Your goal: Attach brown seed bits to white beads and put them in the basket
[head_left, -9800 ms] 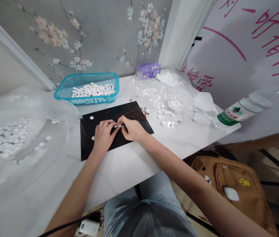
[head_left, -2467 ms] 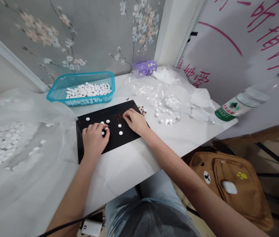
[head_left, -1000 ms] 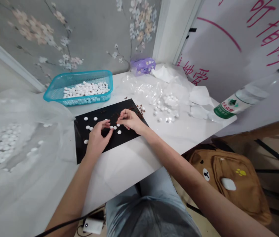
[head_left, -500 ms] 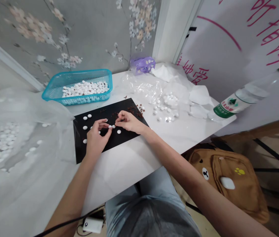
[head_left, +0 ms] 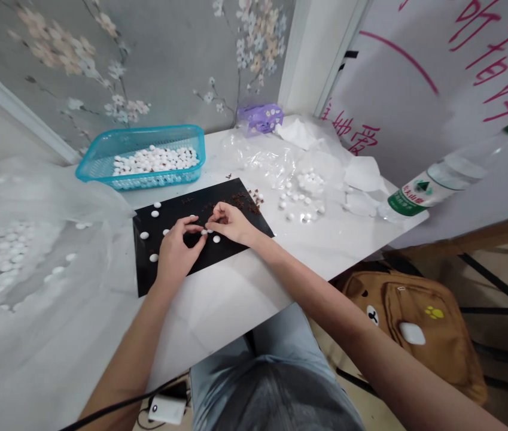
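Over a black mat, my left hand pinches a small white round piece between thumb and fingertips. My right hand meets it fingertip to fingertip, closed around a second white piece that is mostly covered. Whether a tiny brown bit is also in those fingers I cannot make out. A loose white piece lies just below my right hand, and several more are scattered on the mat's left side. Small brown star-shaped bits are strewn over the mat's far right part.
Behind the mat stands a blue basket with many white pieces. Clear plastic bags with white pieces lie to the right, near a tilted-looking water bottle. A large translucent bag covers the left side. A brown backpack sits below.
Both hands have shifted very slightly right, and the pinched white pieces sit closer to my right fingertips. Some loose pieces at the mat's left have changed position.
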Demonstrator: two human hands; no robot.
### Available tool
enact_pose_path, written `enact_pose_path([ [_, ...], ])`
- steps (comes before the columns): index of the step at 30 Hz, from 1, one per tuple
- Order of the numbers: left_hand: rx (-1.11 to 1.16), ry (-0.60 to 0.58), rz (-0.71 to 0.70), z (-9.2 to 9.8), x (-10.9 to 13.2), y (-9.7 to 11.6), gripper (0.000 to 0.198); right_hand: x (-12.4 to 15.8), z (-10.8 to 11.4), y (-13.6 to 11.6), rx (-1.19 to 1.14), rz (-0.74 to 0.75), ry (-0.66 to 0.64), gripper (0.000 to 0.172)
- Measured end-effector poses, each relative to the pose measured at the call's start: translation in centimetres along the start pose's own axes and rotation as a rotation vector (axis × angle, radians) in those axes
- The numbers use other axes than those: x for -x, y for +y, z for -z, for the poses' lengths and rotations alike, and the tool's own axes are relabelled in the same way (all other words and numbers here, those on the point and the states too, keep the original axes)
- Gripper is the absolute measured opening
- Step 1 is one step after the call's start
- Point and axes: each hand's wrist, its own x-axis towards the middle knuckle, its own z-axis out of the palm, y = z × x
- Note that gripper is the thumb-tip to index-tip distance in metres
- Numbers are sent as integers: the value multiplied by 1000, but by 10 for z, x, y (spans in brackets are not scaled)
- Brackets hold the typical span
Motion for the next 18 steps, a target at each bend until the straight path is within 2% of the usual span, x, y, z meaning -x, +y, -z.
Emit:
enact_pose_path([
  [7,21,0,-6,0,1,0,39,-2,0,2,123,52,-54,19],
  [12,34,-2,11,0,0,-1,40,-6,1,2,353,155,-63,15],
  [18,39,-6,38,1,0,2,40,-8,-2,4,392,114,-22,16],
])
